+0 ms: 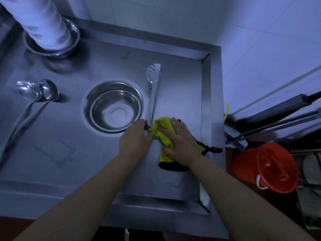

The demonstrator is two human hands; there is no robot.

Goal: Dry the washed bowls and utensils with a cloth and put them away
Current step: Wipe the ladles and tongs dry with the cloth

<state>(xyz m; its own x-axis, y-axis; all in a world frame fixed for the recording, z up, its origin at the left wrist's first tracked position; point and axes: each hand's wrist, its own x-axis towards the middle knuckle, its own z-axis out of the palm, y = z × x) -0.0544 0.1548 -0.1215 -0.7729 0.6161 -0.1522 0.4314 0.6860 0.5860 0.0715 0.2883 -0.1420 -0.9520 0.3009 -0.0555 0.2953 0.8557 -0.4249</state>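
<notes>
Head view looks down on a steel counter [57,153] with a raised rim along its far and right edges. At its far left corner a white cylinder [41,23] stands in a shallow steel basin [73,42]. Off the counter's right edge an orange bucket [267,169] sits on the floor among dark poles. Near the counter's middle an empty steel bowl [114,106] rests upright. Just right of it lie long steel tongs [153,91], tips pointing away. Two ladles [34,101] lie side by side at the left, cups away from the person. A yellow cloth with black edging [163,134] lies bunched at the near end of the tongs. The left hand [134,140] grips that near end, fingers curled over it. The right hand [180,140] presses on the cloth with fingers spread and slightly bent; whether they actually pinch the fabric is hard to tell in the dim light.
</notes>
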